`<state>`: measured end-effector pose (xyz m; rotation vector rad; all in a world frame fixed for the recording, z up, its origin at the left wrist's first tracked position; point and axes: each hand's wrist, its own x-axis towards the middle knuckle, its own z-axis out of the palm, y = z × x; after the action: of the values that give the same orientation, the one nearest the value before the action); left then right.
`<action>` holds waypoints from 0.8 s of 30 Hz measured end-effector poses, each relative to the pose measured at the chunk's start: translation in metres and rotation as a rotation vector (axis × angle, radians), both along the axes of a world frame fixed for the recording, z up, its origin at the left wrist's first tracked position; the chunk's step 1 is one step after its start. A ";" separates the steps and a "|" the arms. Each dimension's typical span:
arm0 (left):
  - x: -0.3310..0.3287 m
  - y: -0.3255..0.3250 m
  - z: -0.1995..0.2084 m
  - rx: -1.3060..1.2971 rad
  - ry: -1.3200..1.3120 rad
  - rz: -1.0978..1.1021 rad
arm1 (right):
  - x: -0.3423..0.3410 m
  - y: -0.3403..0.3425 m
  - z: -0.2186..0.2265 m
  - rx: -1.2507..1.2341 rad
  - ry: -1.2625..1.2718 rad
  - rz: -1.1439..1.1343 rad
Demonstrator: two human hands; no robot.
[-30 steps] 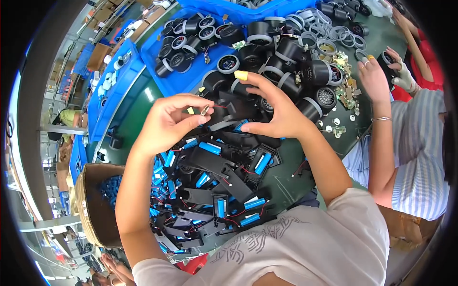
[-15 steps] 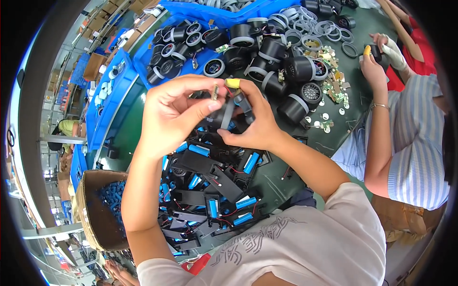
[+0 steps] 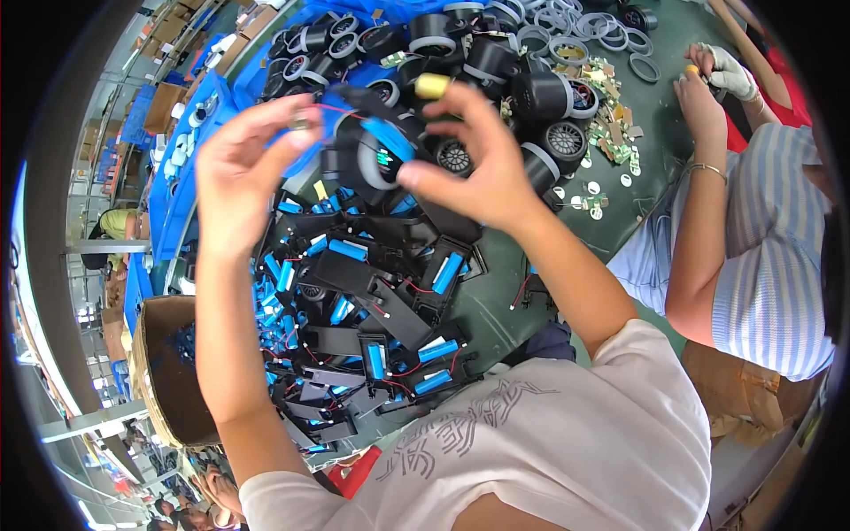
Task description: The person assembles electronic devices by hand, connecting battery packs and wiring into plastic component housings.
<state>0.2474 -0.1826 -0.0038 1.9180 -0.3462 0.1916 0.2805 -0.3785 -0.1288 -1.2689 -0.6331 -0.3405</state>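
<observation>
My left hand [image 3: 239, 164] pinches a small circuit board [image 3: 303, 120] between thumb and fingertips. A red wire [image 3: 341, 110] runs from it toward a blue battery cell [image 3: 388, 139]. The cell lies against a black round housing [image 3: 354, 164] with a grey ring, between my hands; motion blurs it. My right hand [image 3: 482, 164], a yellow cover on one fingertip, has its fingers spread beside the housing. Its thumb tip is at the housing's edge; whether they touch I cannot tell. Below lies a pile of black battery holders [image 3: 354, 274] with blue cells and red wires.
Black round housings [image 3: 540, 96] and grey rings [image 3: 611, 31] crowd the far table. Loose circuit boards [image 3: 606, 111] lie right of them. A cardboard box [image 3: 164, 372] stands at left, blue bins [image 3: 177, 177] behind it. At right, a person in stripes [image 3: 761, 239] works close by.
My left hand has moved left, away from my right, still pinching the small board. My right hand's fingers have spread from around the housing, which has shifted left. The blue cell and red wire now show.
</observation>
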 end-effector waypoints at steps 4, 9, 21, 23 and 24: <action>-0.002 0.073 -0.002 0.118 -0.023 0.258 | -0.001 -0.047 0.035 0.151 0.061 -0.032; -0.014 0.209 0.000 0.173 0.040 0.494 | -0.042 -0.103 0.035 -0.450 -0.266 -0.012; 0.043 0.138 -0.069 0.981 -0.307 0.596 | -0.115 -0.097 -0.018 -1.184 -0.215 0.147; 0.040 0.028 -0.060 0.730 -0.331 0.281 | -0.118 -0.096 -0.022 -1.176 -0.151 0.158; 0.042 -0.012 -0.061 0.740 -0.419 0.110 | -0.119 -0.099 -0.025 -1.186 -0.144 0.144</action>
<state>0.2897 -0.1942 -0.0643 2.6278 -0.6564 0.6110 0.1617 -0.4776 -0.1542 -2.3136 -1.1110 0.1192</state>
